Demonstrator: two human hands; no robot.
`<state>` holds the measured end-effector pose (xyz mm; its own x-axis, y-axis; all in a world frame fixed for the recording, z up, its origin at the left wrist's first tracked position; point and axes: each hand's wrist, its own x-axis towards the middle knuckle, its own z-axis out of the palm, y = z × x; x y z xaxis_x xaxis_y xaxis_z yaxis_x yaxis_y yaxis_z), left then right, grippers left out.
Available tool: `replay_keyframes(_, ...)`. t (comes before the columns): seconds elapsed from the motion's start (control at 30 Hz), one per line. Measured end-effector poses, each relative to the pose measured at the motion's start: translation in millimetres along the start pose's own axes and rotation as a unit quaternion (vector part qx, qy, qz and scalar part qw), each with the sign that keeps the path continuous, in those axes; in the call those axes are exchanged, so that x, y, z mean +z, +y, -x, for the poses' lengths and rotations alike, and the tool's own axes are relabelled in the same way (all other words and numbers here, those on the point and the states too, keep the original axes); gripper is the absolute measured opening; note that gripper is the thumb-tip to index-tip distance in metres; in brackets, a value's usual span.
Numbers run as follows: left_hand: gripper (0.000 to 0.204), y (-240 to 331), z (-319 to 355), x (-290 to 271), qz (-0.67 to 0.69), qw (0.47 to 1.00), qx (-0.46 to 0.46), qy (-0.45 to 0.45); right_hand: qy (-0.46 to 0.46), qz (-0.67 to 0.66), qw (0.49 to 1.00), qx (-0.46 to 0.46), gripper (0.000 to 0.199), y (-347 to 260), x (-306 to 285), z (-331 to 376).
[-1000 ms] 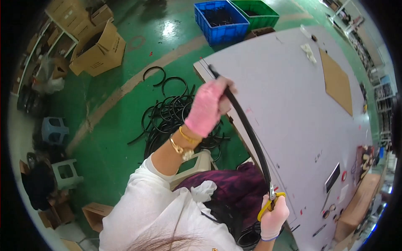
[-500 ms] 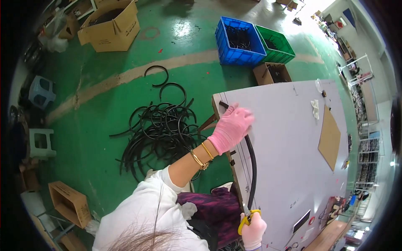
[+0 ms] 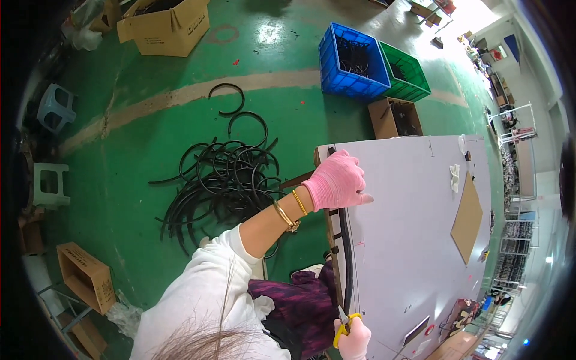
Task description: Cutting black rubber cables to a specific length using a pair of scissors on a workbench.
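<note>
Change: over the last second the black strip point(image 3: 347, 252) has come down from the air onto the white table point(image 3: 414, 204). It now lies lengthwise along the table's left border, nearly straight, where it had been bowed and lifted. Judgement: it can now be lined up against the edge and the markings there.

Left hand point(image 3: 339, 181), pink-gloved, is over the table's far-left corner, palm down, fingers bent and thumb standing out; the strip runs beneath it — gripped or only pressed, cannot tell. Right hand point(image 3: 354, 340), at the table's near-left part, has its fingers closed round yellow-handled scissors point(image 3: 342, 327), blades just beside the strip's near end; blade gap too small to read.

Containers: beyond the table's far edge, a blue crate point(image 3: 360, 84) and a green crate point(image 3: 411, 91), each with dark pieces inside; between them and the table, a cardboard box point(image 3: 382, 120), dark contents. Farther off, left of the table — a large open carton point(image 3: 174, 39), dark material within.
</note>
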<state>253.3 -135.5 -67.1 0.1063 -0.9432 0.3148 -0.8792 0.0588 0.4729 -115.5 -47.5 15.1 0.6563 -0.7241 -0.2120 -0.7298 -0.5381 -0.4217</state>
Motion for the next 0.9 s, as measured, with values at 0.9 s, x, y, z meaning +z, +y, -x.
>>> replay_keyframes(0.9, 0.037, -17, -3, 11, 0.036, 0.994, 0.019, 0.104, -0.027, 0.003, 0.997, 0.068, 0.015, 2, 0, -8)
